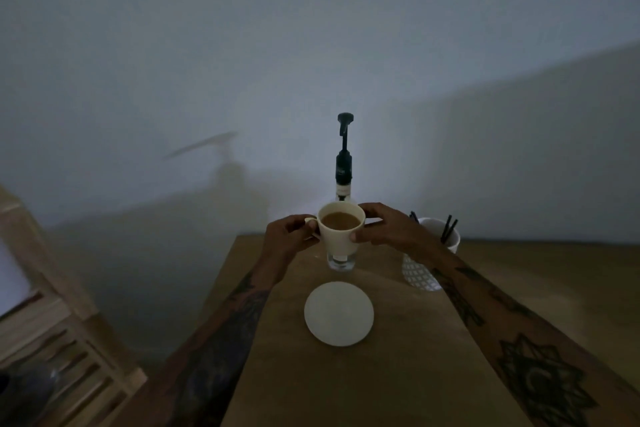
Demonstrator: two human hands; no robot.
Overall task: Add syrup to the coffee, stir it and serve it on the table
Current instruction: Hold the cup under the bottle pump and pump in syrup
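A cream coffee cup filled with milky coffee hangs above the wooden table, held between both hands. My left hand pinches its handle on the left side. My right hand wraps the cup's right side and rim. Right behind the cup stands the syrup bottle, clear glass with a black pump on top; its lower part is hidden by the cup, only its glass base showing below. A white saucer lies on the table in front of the cup, with nothing on it.
A white patterned holder with several black stir sticks stands at the right, partly behind my right forearm. A wooden slatted shelf is at the left, off the table. A plain wall rises close behind the table.
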